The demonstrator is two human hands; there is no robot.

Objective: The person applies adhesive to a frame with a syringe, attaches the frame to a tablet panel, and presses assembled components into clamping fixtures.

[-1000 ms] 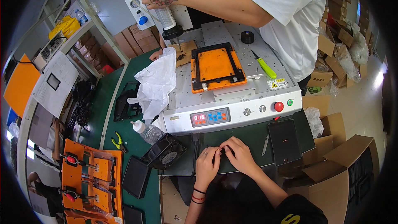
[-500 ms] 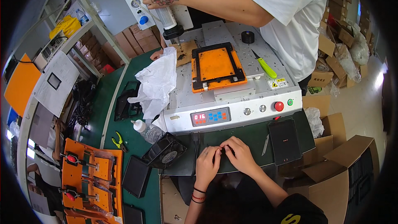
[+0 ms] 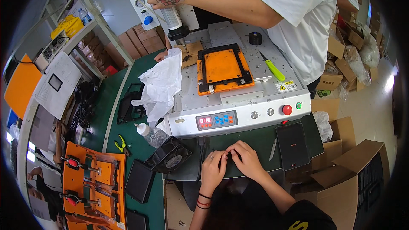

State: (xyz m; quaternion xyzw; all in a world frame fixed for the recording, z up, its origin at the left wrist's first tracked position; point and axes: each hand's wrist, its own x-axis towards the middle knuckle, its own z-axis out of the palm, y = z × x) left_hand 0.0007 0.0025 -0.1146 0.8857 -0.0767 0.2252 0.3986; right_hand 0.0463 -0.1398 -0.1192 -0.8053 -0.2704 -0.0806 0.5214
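Observation:
My left hand [image 3: 212, 169] and my right hand [image 3: 245, 158] meet at the front of the green bench, fingertips together and curled. Whatever they pinch, if anything, is too small or hidden to make out. Just left of my left hand lies a black cooling fan [image 3: 169, 156] with a dark cable [image 3: 201, 157] beside it. Right of my right hand are a thin grey blade [image 3: 272, 149] and a flat black panel [image 3: 293, 145]. Beyond my hands stands a white bench machine [image 3: 272, 121] carrying an orange fixture [image 3: 224, 66] with a black frame [image 3: 203, 70] on it.
Across the machine a co-worker's tattooed arm [image 3: 213, 2] grips its upper column. A green-handled knife [image 3: 275, 70] and black tape roll [image 3: 254, 38] lie on the machine. Left are white cloth [image 3: 161, 86], a bottle [image 3: 152, 134], pliers [image 3: 122, 145] and orange clamp fixtures [image 3: 94, 187]. Cardboard boxes [image 3: 358, 166] stand right.
My hands keep the same place and pose. At the upper right, another person's sleeve and arm have come into view behind the co-worker.

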